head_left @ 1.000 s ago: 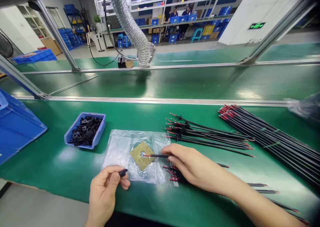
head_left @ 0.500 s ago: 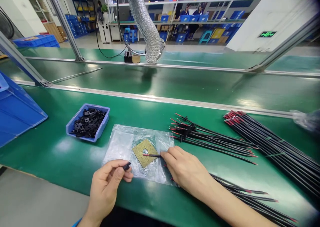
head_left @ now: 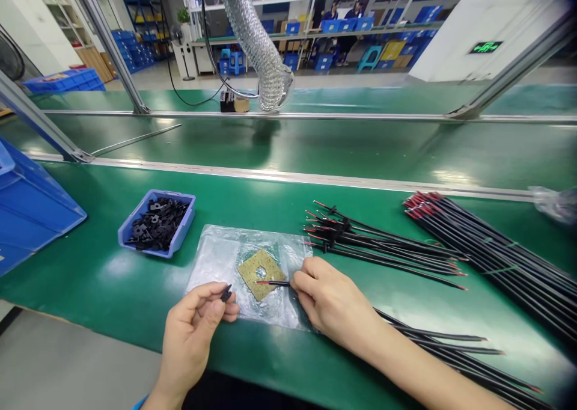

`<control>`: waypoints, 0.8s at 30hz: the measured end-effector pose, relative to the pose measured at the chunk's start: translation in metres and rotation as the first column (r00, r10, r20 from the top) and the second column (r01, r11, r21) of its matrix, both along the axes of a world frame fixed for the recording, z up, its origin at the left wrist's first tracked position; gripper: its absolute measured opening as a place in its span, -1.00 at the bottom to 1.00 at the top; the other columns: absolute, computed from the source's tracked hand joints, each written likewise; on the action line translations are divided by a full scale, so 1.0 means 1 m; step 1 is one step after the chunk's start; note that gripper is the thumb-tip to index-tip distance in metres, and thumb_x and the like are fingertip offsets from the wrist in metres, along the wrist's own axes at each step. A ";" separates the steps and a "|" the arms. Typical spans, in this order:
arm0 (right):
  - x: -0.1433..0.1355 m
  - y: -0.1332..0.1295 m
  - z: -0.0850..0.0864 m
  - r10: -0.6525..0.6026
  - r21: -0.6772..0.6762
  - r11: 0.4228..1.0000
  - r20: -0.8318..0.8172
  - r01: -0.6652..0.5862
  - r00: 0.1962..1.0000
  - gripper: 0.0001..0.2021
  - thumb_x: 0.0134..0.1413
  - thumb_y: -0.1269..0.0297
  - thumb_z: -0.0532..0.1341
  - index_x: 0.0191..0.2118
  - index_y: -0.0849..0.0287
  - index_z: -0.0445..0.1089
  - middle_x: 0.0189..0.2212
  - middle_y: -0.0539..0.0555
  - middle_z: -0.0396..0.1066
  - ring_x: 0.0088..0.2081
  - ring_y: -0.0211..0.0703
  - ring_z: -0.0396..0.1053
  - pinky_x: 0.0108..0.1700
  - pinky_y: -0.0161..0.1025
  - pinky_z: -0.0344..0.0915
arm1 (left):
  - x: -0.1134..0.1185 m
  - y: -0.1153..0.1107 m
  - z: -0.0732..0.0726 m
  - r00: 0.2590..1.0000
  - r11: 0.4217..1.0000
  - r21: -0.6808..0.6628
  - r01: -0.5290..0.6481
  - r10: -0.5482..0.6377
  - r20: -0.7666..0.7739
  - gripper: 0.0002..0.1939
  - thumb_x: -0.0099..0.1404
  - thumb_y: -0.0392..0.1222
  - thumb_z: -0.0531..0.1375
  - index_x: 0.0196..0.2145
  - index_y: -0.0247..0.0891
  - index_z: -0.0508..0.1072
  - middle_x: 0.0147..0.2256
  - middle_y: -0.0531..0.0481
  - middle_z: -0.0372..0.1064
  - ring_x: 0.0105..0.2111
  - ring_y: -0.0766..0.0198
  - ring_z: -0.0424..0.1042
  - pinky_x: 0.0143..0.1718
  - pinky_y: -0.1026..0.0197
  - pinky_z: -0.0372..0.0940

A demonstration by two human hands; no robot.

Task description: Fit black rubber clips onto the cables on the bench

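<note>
Between the thumb and fingers of my left hand [head_left: 198, 323] is a small black plastic part [head_left: 226, 293], its pointed tip facing up. My right hand [head_left: 331, 296] pinches a black cable [head_left: 282, 284] near its end, where a thin red wire sticks out to the left. That wire end lies above a yellowish square pad [head_left: 252, 272] with a round hole in its middle. Under the pad is a clear plastic bag [head_left: 216, 247] flat on the green table. The part and the wire end are apart. More black cables [head_left: 433, 344] run beneath my right forearm.
A blue bin [head_left: 192, 214] of black plastic parts stands at the left, near a larger blue crate [head_left: 36, 205]. Cables with black parts fitted [head_left: 383, 241] lie at the right, beside a thick tied cable bundle [head_left: 491, 247]. A silver duct [head_left: 256, 37] hangs over the back.
In my left hand the black part has turned so that its tip points more upward. My right hand keeps its hold on the cable, almost in the same place. The view has shifted slightly.
</note>
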State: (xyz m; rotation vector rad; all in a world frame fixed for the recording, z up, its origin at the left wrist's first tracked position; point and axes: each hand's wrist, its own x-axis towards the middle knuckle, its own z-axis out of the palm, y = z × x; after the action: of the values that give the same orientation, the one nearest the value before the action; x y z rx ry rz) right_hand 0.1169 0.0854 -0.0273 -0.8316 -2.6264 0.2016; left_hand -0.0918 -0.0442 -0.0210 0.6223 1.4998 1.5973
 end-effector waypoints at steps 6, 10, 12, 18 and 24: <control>0.010 0.002 0.020 0.019 -0.088 0.996 -0.051 -0.023 0.999 -0.81 0.21 0.49 0.03 -0.38 0.16 0.31 -0.43 0.05 0.27 -0.39 -0.18 0.27 -0.38 -0.27 0.26 | 0.003 0.000 -0.004 0.982 0.988 0.042 0.149 -0.153 0.108 -0.60 0.21 -0.03 0.34 -0.03 -0.23 0.55 -0.32 -0.10 0.54 -0.36 0.20 0.55 -0.32 0.21 0.49; 0.021 -0.006 0.043 0.073 -0.267 0.953 -0.261 -0.144 0.963 -0.80 0.27 0.47 0.03 -0.15 0.11 0.35 -0.37 0.03 0.31 -0.37 -0.26 0.33 -0.35 -0.34 0.33 | 0.019 0.003 -0.001 0.928 0.961 0.103 0.256 -0.274 0.251 -0.69 0.24 -0.08 0.33 -0.08 -0.20 0.52 -0.32 -0.06 0.47 -0.37 0.24 0.53 -0.32 0.25 0.45; 0.024 -0.012 0.050 0.103 -0.260 0.945 -0.346 -0.201 0.933 -0.81 0.27 0.46 0.06 -0.12 0.09 0.36 -0.39 0.02 0.30 -0.40 -0.27 0.33 -0.39 -0.36 0.32 | 0.025 0.005 0.000 0.900 0.946 0.136 0.296 -0.323 0.292 -0.68 0.23 -0.08 0.34 -0.08 -0.20 0.50 -0.33 -0.05 0.45 -0.36 0.24 0.53 -0.32 0.25 0.45; 0.025 -0.022 0.049 0.134 -0.103 0.978 -0.354 -0.181 0.926 -0.82 0.21 0.47 0.11 -0.15 0.13 0.40 -0.40 0.04 0.33 -0.45 -0.30 0.34 -0.47 -0.37 0.29 | 0.033 0.007 -0.001 0.882 0.931 0.187 0.315 -0.360 0.304 -0.64 0.20 -0.04 0.36 -0.08 -0.20 0.53 -0.31 -0.08 0.47 -0.35 0.24 0.55 -0.30 0.27 0.45; 0.031 -0.024 0.046 0.162 -0.026 0.984 -0.286 -0.177 0.944 -0.81 0.21 0.47 0.10 -0.15 0.14 0.40 -0.39 0.07 0.35 -0.46 -0.27 0.32 -0.50 -0.34 0.25 | 0.033 0.010 0.002 0.902 0.945 0.168 0.281 -0.320 0.289 -0.64 0.14 -0.03 0.40 -0.12 -0.19 0.57 -0.36 -0.03 0.47 -0.40 0.31 0.54 -0.34 0.34 0.44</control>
State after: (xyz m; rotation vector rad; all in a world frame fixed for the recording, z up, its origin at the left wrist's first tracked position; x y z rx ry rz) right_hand 0.1478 0.0617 0.0184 -0.5450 -2.4276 0.4051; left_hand -0.0591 -0.0339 -0.0194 0.6031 1.0222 1.4721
